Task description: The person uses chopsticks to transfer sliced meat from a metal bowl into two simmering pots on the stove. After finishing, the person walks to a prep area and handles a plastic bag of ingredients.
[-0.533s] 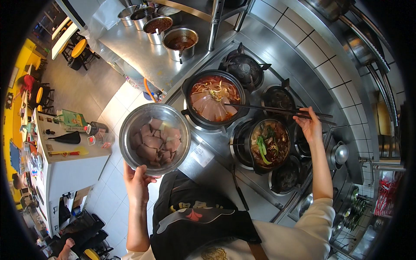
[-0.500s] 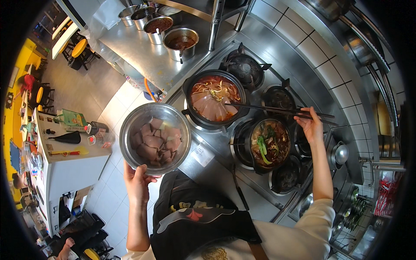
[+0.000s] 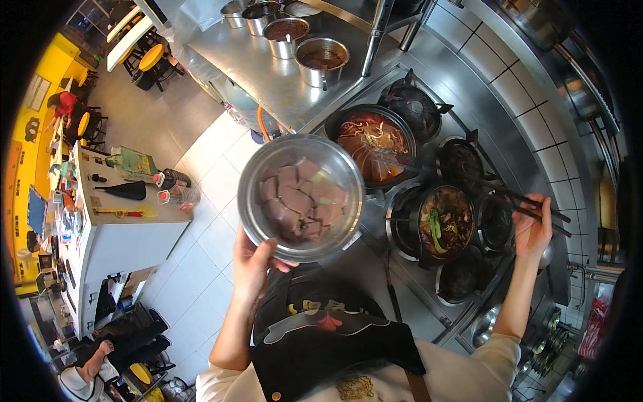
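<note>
Pots crowded the stove point(image 3: 435, 114) from twelve to three o'clock; the wok point(image 3: 375, 142) and small pot point(image 3: 445, 222) sat close together. Bare steel counter point(image 3: 268, 74) lay open at eleven, below the sauce tubs point(image 3: 321, 59).

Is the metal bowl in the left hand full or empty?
Partly full. The metal bowl, held level by the left hand, has dark reddish-brown slabs covering its bottom, well below the rim.

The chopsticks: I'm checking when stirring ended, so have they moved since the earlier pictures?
Yes. The chopsticks in the right hand have pulled right, off the red soup pot, now past the smaller dark pot.
</note>
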`<state>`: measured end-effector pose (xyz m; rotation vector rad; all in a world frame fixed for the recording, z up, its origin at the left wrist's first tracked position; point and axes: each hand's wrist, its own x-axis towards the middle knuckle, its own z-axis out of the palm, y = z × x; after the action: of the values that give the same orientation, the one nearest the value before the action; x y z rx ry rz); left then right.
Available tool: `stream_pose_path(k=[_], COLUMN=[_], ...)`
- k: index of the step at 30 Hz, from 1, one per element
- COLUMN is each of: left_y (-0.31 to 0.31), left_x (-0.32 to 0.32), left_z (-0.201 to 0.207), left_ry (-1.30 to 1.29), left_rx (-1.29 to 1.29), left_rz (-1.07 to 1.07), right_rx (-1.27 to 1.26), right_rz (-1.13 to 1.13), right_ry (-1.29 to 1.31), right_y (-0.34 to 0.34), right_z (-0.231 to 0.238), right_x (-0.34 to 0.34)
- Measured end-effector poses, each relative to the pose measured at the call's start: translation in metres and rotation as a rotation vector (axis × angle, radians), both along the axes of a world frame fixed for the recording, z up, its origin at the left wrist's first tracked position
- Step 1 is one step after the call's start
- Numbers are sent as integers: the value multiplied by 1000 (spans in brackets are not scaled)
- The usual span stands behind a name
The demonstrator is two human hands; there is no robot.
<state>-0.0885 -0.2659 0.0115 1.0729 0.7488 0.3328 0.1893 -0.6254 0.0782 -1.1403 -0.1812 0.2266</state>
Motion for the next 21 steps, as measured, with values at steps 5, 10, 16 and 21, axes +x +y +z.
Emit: stream_pose_path(k=[5, 10, 16, 21], left_y=[-10, -18, -20, -21], left_x=[10, 12, 14, 13], left_z=[13, 23, 27, 27], left_ry=[-76, -112, -91, -91], left_rx=[-33, -77, -56, -64], left_rz=[-103, -158, -165, -144], right_rx=[-148, -166, -194, -228], right_rz=[244, 330, 306, 110], right_ry=[-221, -288, -377, -292], right_y=[24, 41, 36, 34], right_z=[-1, -10, -6, -6], right_x=[-36, -51, -64, -81])
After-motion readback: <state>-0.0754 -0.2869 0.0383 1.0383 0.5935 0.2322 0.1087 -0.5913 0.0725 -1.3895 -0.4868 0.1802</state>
